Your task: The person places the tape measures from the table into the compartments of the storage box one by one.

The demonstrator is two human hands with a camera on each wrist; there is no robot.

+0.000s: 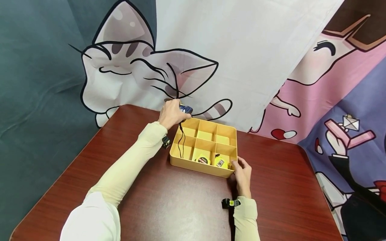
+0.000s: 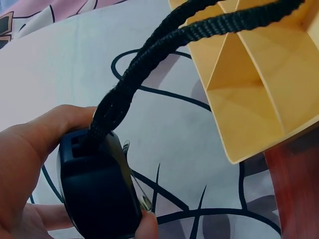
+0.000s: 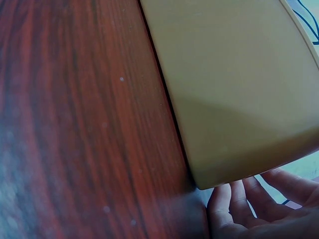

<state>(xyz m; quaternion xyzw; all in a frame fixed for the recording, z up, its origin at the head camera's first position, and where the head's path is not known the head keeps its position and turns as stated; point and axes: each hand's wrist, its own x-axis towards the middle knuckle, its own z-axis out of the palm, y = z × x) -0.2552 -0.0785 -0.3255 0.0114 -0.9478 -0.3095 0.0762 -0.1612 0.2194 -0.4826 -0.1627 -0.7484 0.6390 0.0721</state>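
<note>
In the head view, my left hand [image 1: 173, 114] grips a dark blue tape measure [image 1: 186, 109] above the far left corner of a yellow divided box [image 1: 193, 163]. A black wrist strap [image 2: 149, 62] hangs from the tape measure, its loop reaching down into the near left compartment. The left wrist view shows the dark case [image 2: 102, 184] held between thumb and fingers. My right hand [image 1: 243, 175] grips the box's near right corner, thumb over the rim and fingers along the outer side. One yellow tape measure [image 1: 202, 160] lies in the near middle compartment, another [image 1: 221, 162] in the near right one.
The box stands on a reddish-brown wooden table [image 1: 271, 187], towards its back edge. A cloth [image 1: 235, 60] printed with cartoon figures hangs right behind the table. Both wrists wear black straps with small cameras [image 1: 231, 203].
</note>
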